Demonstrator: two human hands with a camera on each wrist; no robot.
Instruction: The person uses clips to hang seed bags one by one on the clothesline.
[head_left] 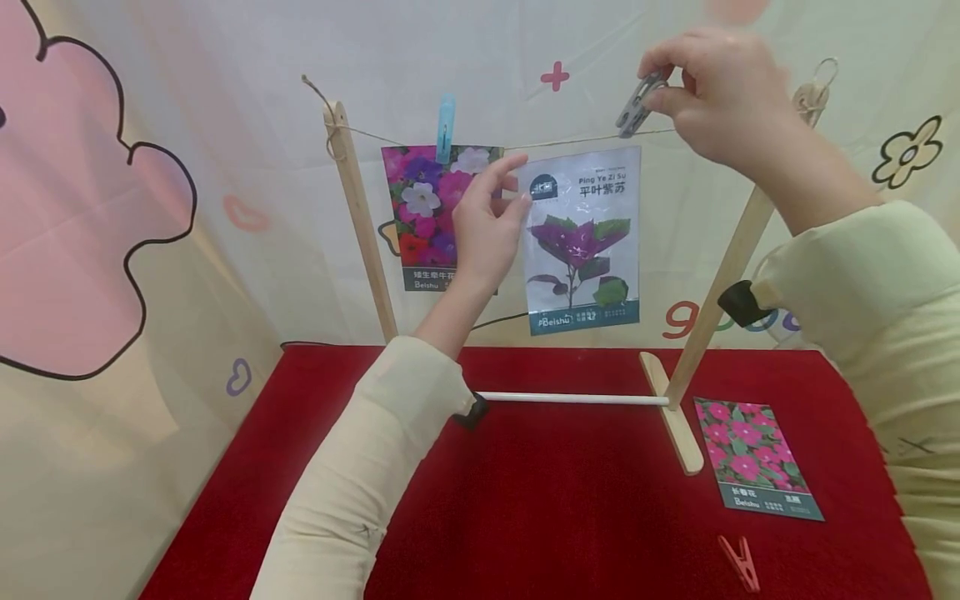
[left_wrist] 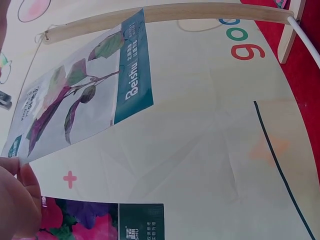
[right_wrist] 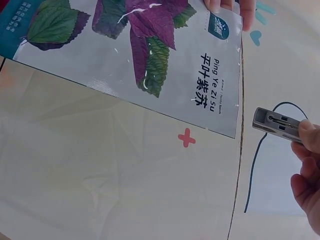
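At the left, the wooden left post (head_left: pixel 360 225) rises by the far edge of the red tabletop (head_left: pixel 570 500), with the string (head_left: pixel 570 142) tied near its top. Next along hangs the petunia packet (head_left: pixel 420 200), its top edge up at the string and a blue clip (head_left: pixel 446 129) standing over that edge; my hand hides part of its right side. My left hand (head_left: pixel 487 223) comes next: thumb and finger are narrowed on the upper left corner of the purple-leaf packet (head_left: pixel 583 250), pinching it. That packet hangs upright from my grip, well above the far edge of the tabletop, with its top edge just beside the string. Below it the white rod (head_left: pixel 577 398) runs across to the foot of the stand, its left end out of sight behind my sleeve. Beyond the packet's upper right corner, my right hand (head_left: pixel 720 96) pinches a grey clip (head_left: pixel 636 104) between thumb and fingers; the clip is near the string and apart from the packet, and I cannot tell whether I am squeezing it. Farther right the right post (head_left: pixel 723 283) leans up, the pink-flower packet (head_left: pixel 753 454) lies flat toward the tabletop's right edge, and the red clip (head_left: pixel 741 564) lies nearer the near right corner.
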